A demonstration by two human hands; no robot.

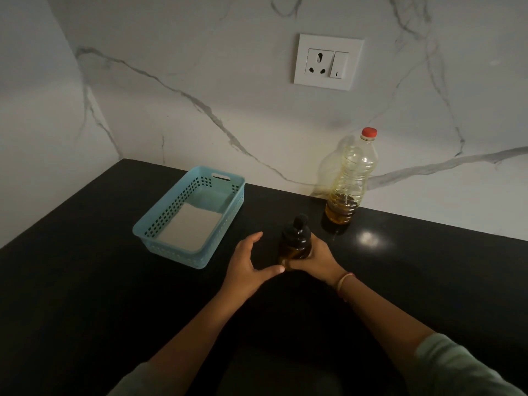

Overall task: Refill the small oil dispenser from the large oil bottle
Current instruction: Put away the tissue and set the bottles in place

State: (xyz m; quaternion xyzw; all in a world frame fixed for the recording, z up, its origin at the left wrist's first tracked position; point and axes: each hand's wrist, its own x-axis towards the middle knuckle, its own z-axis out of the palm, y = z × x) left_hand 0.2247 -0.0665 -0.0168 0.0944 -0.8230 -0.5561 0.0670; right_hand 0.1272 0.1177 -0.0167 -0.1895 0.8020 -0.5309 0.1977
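So, from my end of the feed, the right hand [313, 260] is wrapped around the lower body of the small oil dispenser [295, 241]. It's a dark little bottle with a black top, standing upright on the black desk [85, 281], and the top is on. The left hand [247, 262] is just beside it on the other side, released, with its fingers spread and holding nothing. Its thumb points at the dispenser's base, and I honestly can't tell if the thumb tip is touching the glass.

The large oil bottle [350, 181] is past the right hand and a bit further right, upright against the marble wall. Its red cap [369, 132] is on and there's only a low band of amber oil at the bottom. It's near the dispenser but clearly apart from it.

Past the left hand and off to the left sits a light blue plastic basket [234, 195] with a flat white sheet [190, 227] lying in it. There's a thin bracelet [344, 281] on the right wrist, and a white wall socket [328, 62] high up beyond both hands.
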